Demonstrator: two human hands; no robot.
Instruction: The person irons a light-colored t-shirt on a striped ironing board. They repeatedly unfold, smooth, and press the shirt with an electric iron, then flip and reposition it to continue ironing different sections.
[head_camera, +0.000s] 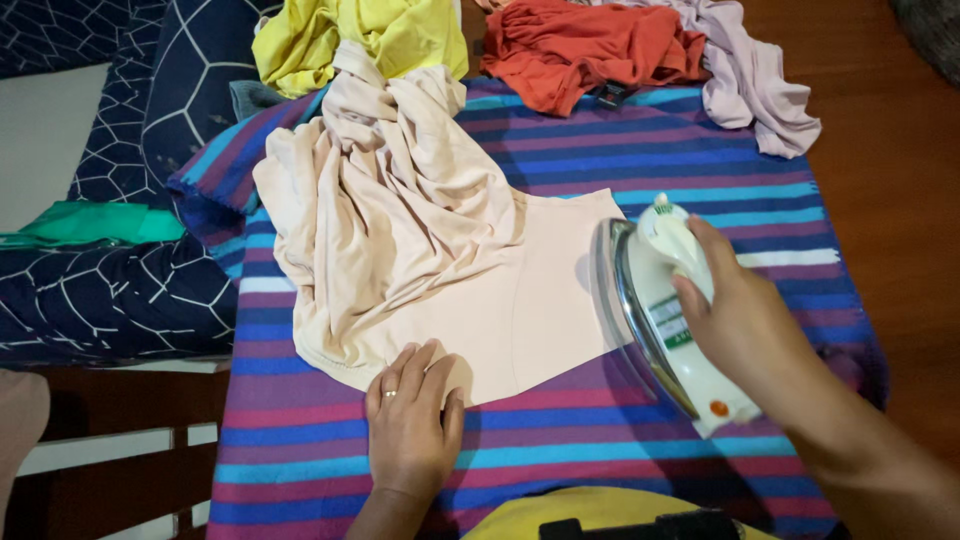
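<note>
**Iron held at the edge of a cream garment**

Head view: a cream garment (440, 270) lies on a striped cloth (620, 150) of blue, purple and pink bands. Its far half is bunched in folds, while the near half is spread flat. The left hand (412, 420) rests palm down with fingers close together (a ring shows on one finger); the fingertips press on the near edge of the flat part, and the heel of the hand sits on the striped cloth. The right hand (745, 320) is closed around the handle of a white iron (660, 320), which is tilted so that its shiny plate faces the garment. The iron stands just beside the garment's right edge, its plate close to the fabric; whether it touches cannot be told. So the garment lies between the two hands, ahead of the left and to the left of the right.

At the far end of the cloth lie a yellow garment (350, 40), an orange-red garment (590, 50) and a pale lilac garment (750, 80). To the left is dark blue bedding (110, 290) with a white line pattern.
</note>
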